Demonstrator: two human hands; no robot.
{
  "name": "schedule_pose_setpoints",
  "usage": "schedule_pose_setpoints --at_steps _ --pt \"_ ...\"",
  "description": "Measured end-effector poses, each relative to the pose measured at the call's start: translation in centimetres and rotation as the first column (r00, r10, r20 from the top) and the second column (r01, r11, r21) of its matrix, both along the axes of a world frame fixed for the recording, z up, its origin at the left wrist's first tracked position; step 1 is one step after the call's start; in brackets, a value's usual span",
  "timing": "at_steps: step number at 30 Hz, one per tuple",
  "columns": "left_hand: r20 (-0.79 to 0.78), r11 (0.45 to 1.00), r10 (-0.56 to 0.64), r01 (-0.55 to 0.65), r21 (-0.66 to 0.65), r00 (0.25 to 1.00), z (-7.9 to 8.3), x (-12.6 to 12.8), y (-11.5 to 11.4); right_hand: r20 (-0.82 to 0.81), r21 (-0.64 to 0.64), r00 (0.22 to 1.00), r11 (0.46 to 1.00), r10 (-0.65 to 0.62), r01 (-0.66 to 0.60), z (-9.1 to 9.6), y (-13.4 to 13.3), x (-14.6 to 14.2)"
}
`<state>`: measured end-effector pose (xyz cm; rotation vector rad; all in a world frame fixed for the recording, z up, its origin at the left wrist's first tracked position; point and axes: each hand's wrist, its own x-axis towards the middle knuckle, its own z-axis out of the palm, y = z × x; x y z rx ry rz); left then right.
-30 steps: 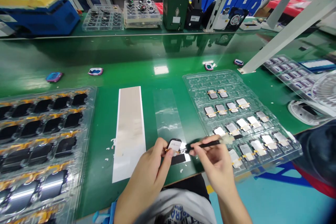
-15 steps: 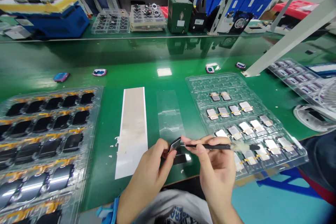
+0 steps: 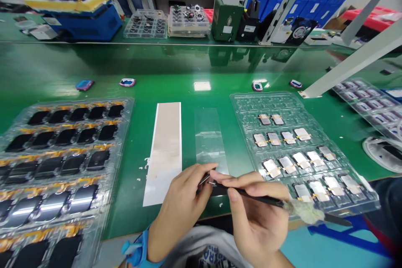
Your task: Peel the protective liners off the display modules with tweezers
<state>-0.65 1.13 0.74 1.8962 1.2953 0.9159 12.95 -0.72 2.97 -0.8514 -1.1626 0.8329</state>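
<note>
1. Gripping a small dark module (image 3: 204, 180) edge-on, the left hand (image 3: 180, 213) wraps it in pressed-together fingers (image 3: 197, 171), hiding most of it.
2. The right hand (image 3: 256, 217) pinches a black-handled pick (image 3: 251, 196) above the surface (image 3: 188, 234); whether its tip touches the module is hard to tell.

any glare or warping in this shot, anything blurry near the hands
Head view: white glare patch on the glossy green workbench, bright streaks on the black screens in the clear plastic tray, wide-angle warping bending its edges; the small dark part in the left hand is finger-hidden, not blurred.
</note>
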Motion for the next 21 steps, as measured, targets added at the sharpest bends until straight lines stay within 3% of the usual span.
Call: schedule_pose_setpoints --at_steps 9,21 --pt "0.098 1.000 -0.007 0.006 0.011 0.995 0.0 0.0 0.0 -0.027 0.097 1.000 0.995 -0.015 0.017 -0.7 0.8 -1.2" --pt "0.095 1.000 -0.002 0.004 -0.021 0.995 -0.2 -0.4 -0.2 -0.033 0.078 0.999 0.996 -0.041 0.043 -1.2 1.1 -1.5"
